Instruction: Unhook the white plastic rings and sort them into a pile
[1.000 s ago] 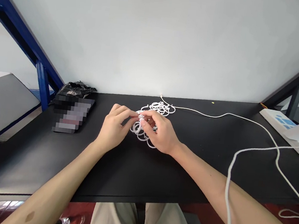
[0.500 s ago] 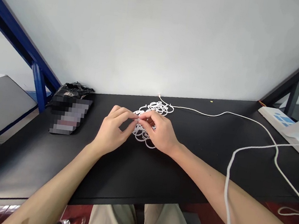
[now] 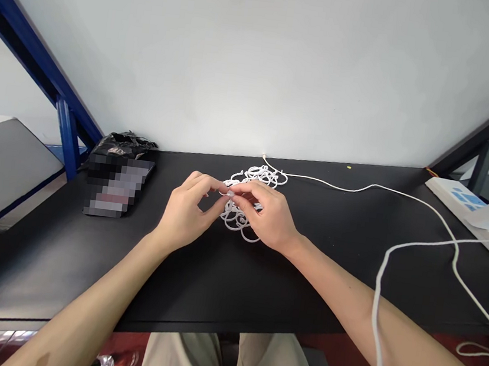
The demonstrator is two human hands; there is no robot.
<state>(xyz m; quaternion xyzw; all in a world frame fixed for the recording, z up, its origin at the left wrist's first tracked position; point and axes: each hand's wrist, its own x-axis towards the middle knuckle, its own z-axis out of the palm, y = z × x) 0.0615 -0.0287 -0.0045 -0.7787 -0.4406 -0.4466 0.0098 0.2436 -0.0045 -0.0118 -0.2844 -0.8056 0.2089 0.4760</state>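
In the middle of the black table, my left hand and my right hand meet fingertip to fingertip. Both pinch a small length of white cord, mostly hidden by the fingers. Behind and under my fingers lies a loose pile of white cord loops, with small knots or ends showing among them. A long white cord trails from near the pile to the right, then loops forward across my right forearm.
A crumpled black plastic bag and a blurred-out flat item lie at the back left of the black table. White packs with blue print sit at the right. A pale wall stands behind.
The view has shifted slightly. Both hands keep their pinch at the same place, and a bit more of the white piece shows between the fingertips.
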